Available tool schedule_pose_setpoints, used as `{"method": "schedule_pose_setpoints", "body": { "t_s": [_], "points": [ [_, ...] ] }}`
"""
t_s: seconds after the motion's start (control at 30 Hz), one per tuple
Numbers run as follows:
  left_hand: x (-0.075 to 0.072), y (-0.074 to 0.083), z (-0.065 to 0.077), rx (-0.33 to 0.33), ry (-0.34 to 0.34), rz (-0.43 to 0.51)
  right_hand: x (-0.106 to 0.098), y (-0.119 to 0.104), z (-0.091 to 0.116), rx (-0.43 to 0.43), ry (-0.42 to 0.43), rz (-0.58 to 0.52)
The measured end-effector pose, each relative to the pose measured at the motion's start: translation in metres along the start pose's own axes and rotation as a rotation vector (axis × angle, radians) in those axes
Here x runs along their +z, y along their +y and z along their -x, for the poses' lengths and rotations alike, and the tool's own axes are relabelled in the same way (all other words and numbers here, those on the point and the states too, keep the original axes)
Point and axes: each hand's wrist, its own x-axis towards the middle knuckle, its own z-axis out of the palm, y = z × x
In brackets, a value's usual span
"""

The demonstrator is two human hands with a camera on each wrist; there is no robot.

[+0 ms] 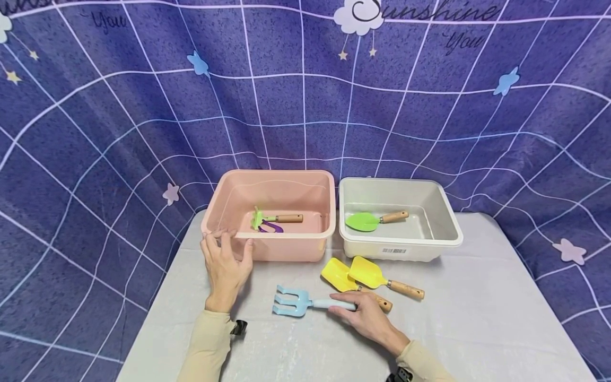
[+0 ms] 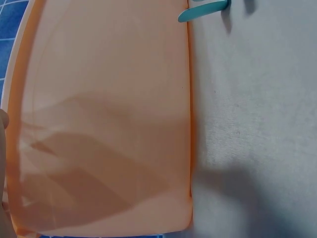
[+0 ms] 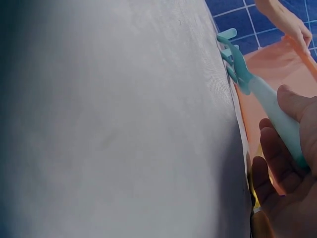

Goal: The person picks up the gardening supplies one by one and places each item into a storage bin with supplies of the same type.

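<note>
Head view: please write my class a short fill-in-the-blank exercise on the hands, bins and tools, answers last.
1. The left hand touches the ____ bin.
2. The right hand holds a blue fork with ____ prongs.
3. On the table lie ____ yellow shovels.
4. The trowel in the grey bin has a ____ blade.

Missing words: pink; three; two; green.

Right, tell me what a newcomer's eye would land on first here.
Probably the blue-purple patterned cloth, which fills the background behind the table. Next, the pink bin and, to its right, the white bin at the table's far side. In front of them, the right hand holds a light blue hand fork by two yellow shovels.
</note>
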Motion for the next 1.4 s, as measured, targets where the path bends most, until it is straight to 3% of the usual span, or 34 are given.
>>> {"method": "schedule_pose_setpoints", "body": {
  "t_s": [0.53,0.8,1.4],
  "points": [
    [-0.001,0.001,0.0,0.004,0.002,-0.007,-0.004,-0.004,-0.001,0.045,-0.003,-0.022],
    [-0.001,0.0,-0.001,0.01,0.004,-0.005,-0.006,-0.007,-0.001,0.112,0.005,-0.106],
    [0.0,0.0,0.0,0.006,0.005,0.005,-0.011,-0.018,0.0,0.102,0.058,-0.151]
  ]
}}
